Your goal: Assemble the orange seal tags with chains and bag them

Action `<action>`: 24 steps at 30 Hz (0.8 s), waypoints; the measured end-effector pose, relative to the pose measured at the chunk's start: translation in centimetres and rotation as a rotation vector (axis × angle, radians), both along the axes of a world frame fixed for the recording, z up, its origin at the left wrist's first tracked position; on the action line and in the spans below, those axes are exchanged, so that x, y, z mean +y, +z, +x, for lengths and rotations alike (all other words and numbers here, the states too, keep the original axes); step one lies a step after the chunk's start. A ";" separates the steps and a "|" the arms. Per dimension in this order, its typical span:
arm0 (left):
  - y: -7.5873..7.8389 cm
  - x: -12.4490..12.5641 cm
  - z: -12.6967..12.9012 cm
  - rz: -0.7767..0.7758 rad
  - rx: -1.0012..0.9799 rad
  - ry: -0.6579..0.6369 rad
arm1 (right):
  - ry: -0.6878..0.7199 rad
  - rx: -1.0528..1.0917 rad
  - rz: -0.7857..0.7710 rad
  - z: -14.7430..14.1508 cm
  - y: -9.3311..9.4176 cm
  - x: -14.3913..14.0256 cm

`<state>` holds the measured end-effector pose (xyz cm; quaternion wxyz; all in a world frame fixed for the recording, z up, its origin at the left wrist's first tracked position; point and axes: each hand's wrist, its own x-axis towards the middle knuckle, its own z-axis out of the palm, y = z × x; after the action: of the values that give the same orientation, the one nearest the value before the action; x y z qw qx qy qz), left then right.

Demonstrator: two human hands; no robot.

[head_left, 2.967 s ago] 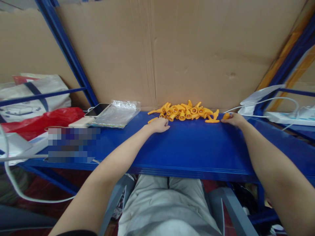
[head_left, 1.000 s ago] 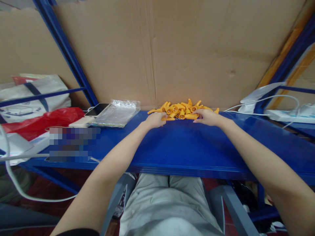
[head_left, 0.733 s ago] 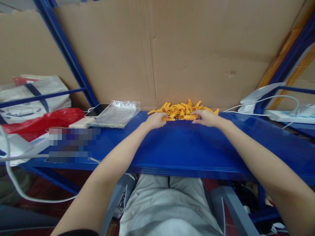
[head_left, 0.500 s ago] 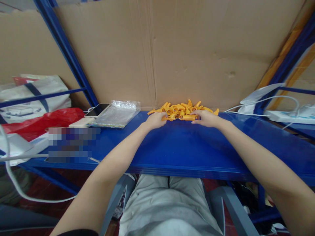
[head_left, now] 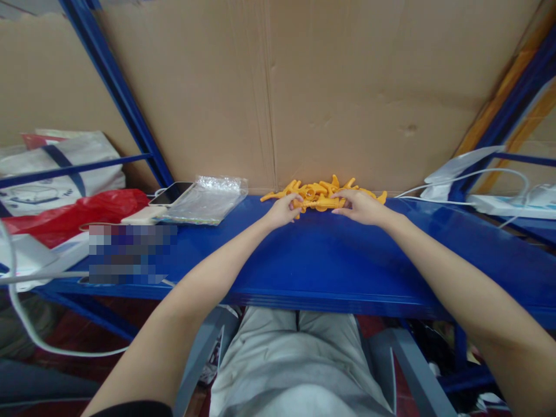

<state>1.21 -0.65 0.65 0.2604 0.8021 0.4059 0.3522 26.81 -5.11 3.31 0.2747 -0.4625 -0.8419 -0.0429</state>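
A pile of yellow-orange plastic pieces, with curved prongs and round hollow ends, lies against the cardboard at the back of the blue shelf. In front of the pile, my left hand is closed on one end of a yellow plastic piece. My right hand grips a yellow tube-shaped piece between thumb and fingers. The two pieces line up end to end between my hands; I cannot tell whether they are joined. The fingers partly cover both.
The blue shelf runs across in front of me. On the left lie a clear plastic packet, a phone, a red bag and a white cable. Blue posts and a cardboard wall bound the shelf.
My left hand has moved right, bringing a yellow piece up to the one in my right hand. The right hand has stayed nearly in place.
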 end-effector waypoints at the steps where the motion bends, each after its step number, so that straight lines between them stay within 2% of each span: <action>1: 0.0 -0.1 0.3 -0.072 -0.065 0.000 | -0.007 0.010 -0.003 0.2 0.0 0.1; 6: 0.6 -1.2 1.2 -0.346 -0.283 0.043 | -0.017 0.044 -0.051 0.9 -0.2 0.6; 12: 1.7 -1.8 0.4 -0.597 -0.300 0.030 | -0.014 0.055 -0.074 0.8 -0.1 0.4; 16: 1.7 -1.4 -0.3 -0.602 -0.217 -0.013 | -0.013 0.044 -0.066 1.0 0.2 0.3; 24: 1.7 -1.6 -0.4 -0.439 -0.068 -0.090 | -0.001 0.077 -0.123 1.3 0.2 0.5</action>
<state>0.83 -2.24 2.37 0.4578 0.7312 0.4275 0.2700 28.15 -4.58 3.48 0.2776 -0.4802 -0.8317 0.0267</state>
